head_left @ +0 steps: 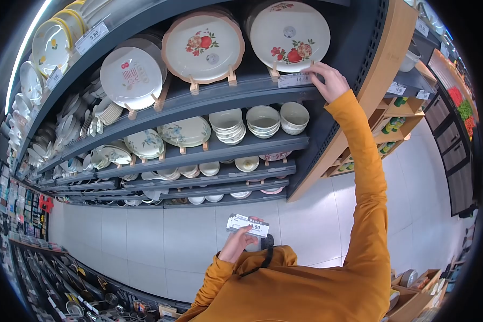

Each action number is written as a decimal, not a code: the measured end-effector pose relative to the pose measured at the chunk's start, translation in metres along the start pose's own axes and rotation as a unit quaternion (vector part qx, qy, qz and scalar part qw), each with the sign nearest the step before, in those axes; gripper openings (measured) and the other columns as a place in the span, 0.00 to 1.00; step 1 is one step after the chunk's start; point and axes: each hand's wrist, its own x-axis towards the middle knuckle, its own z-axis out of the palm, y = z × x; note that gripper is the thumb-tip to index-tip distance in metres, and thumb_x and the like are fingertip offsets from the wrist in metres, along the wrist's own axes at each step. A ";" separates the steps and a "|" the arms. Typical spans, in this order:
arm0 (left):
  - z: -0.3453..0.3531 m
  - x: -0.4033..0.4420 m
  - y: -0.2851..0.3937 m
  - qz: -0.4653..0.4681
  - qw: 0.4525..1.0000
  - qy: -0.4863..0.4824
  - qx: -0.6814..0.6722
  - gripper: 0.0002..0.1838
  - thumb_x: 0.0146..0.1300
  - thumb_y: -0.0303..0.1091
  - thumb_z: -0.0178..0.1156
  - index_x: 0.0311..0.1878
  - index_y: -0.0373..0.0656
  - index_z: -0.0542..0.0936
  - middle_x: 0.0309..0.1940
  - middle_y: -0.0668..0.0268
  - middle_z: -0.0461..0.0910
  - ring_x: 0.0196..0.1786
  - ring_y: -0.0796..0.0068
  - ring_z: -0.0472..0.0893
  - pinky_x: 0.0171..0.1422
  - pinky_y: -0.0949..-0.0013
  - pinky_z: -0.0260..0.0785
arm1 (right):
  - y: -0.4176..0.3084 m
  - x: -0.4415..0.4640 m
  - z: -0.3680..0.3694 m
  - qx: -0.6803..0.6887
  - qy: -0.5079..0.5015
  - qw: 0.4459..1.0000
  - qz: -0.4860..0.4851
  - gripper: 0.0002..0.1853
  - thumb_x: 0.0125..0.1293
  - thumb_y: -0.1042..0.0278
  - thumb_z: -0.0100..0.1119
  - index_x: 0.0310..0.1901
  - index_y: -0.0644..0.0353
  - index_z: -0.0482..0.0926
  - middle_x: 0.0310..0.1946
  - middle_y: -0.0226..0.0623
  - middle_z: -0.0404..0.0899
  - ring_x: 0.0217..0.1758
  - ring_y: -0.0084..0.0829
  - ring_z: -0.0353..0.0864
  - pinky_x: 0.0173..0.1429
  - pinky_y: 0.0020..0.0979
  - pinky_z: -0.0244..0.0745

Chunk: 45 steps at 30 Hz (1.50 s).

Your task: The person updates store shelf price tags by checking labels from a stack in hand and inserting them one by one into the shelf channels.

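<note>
We record: left hand [235, 246] clamped on white rectangular printed cards [242, 224], seemingly for legibility; right hand [331, 82] at white rectangular shelf-edge label [292, 80], grip unclear.

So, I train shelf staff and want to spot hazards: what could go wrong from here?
The right hand is at the shelf price tag, close below a plate standing on edge; a knock might tip it off its wooden stand.

The left hand holds stacked labels; one could slip to the floor.
</note>
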 end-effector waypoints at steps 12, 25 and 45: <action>0.025 0.004 0.018 0.192 0.972 0.119 0.067 0.11 0.69 0.31 0.57 0.50 0.36 0.76 0.41 0.64 0.80 0.30 0.77 0.76 0.28 0.74 0.68 | -0.140 -0.191 0.079 0.431 -0.206 0.877 0.051 0.07 0.57 0.73 0.69 0.35 0.62 0.81 0.33 0.34 0.81 0.36 0.24 0.80 0.42 0.25 0.77; 0.032 0.007 0.021 0.175 0.974 0.093 0.107 0.10 0.69 0.30 0.57 0.50 0.37 0.75 0.41 0.63 0.79 0.26 0.78 0.74 0.30 0.75 0.68 | -0.134 -0.218 0.095 0.524 -0.190 0.793 0.246 0.10 0.61 0.70 0.68 0.40 0.66 0.79 0.33 0.35 0.83 0.34 0.18 0.81 0.40 0.21 0.75; -0.041 -0.035 0.058 0.131 0.991 -0.002 -0.028 0.22 0.67 0.27 0.52 0.64 0.38 0.66 0.60 0.57 0.71 0.48 0.72 0.77 0.42 0.68 0.73 | -0.197 -0.145 0.110 0.537 -0.197 0.795 0.199 0.16 0.65 0.76 0.61 0.54 0.66 0.77 0.42 0.37 0.82 0.41 0.18 0.80 0.42 0.18 0.76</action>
